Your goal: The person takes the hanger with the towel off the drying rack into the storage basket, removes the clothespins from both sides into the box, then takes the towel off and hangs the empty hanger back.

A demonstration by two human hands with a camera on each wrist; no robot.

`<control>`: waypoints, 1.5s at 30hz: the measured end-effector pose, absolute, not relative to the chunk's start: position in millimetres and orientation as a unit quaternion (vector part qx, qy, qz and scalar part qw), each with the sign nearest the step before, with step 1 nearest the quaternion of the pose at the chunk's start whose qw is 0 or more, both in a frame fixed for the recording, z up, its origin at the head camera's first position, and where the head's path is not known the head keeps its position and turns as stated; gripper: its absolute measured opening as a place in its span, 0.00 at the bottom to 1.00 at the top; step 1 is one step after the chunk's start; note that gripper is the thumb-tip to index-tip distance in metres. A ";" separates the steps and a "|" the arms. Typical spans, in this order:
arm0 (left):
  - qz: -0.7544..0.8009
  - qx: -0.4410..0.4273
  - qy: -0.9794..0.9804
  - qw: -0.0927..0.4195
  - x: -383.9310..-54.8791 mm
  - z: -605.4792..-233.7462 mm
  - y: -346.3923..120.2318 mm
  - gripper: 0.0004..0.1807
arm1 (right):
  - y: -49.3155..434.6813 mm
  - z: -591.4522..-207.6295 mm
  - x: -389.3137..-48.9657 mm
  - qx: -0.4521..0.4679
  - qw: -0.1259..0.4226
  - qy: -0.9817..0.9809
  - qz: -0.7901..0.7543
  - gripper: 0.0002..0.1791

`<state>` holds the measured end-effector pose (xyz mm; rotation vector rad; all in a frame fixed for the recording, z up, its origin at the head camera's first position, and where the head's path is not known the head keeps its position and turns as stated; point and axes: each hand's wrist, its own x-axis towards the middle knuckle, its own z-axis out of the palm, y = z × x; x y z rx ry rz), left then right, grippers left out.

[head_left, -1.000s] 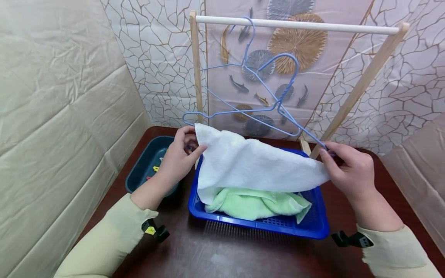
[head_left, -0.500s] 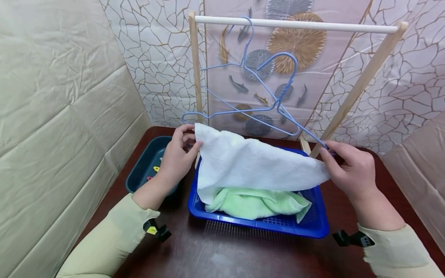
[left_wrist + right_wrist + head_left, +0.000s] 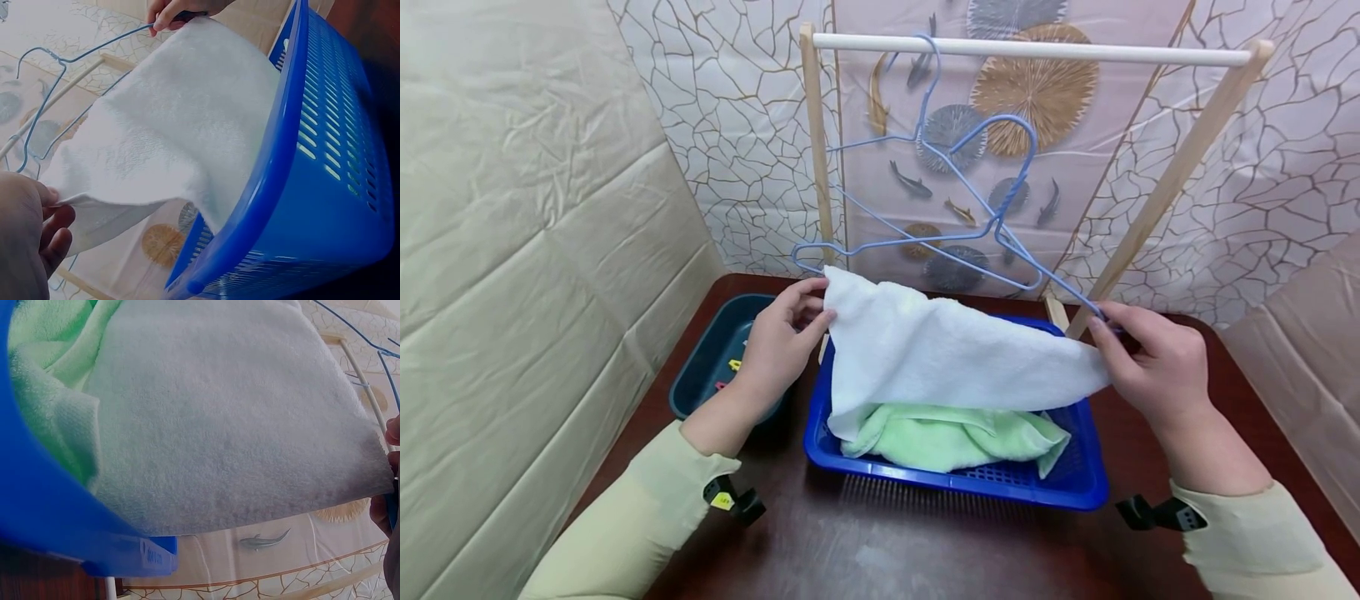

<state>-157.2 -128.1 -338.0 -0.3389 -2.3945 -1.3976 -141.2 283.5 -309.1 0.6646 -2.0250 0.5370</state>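
Note:
A white towel [image 3: 947, 350] is draped over the lower part of a blue wire clothes hanger [image 3: 917, 242], whose hook points up. My left hand [image 3: 778, 337] pinches the towel's upper left edge between thumb and fingers, as the left wrist view shows. At the other side, my right hand [image 3: 1153, 358] grips the hanger's right end together with the towel's right corner. The towel hangs over a blue basket [image 3: 955, 483], in which a light green towel [image 3: 955, 437] lies crumpled. Most of the hanger's bottom bar is hidden behind the white towel.
Behind the basket stands a wooden rack with a white rod [image 3: 1030, 50], and a second blue hanger [image 3: 928, 92] hangs from it at the left. A dark teal tub [image 3: 700, 367] with small coloured clips sits left of the basket on the dark brown table [image 3: 880, 550].
My left thumb has drawn back from the towel's face to its edge, and the towel's left corner has shifted slightly right. My right hand has stayed in place.

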 end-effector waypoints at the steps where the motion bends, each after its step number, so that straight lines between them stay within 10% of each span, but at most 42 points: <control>1: -0.494 -0.119 -0.845 0.169 -157.0 -338.1 -128.2 0.23 | 283.6 -309.1 -141.3 0.270 0.454 -0.821 0.218 0.25; 45: -0.436 -0.145 -0.882 0.103 -143.5 -346.6 -125.6 0.21 | 281.3 -309.2 -147.3 0.280 0.453 -0.823 0.198 0.28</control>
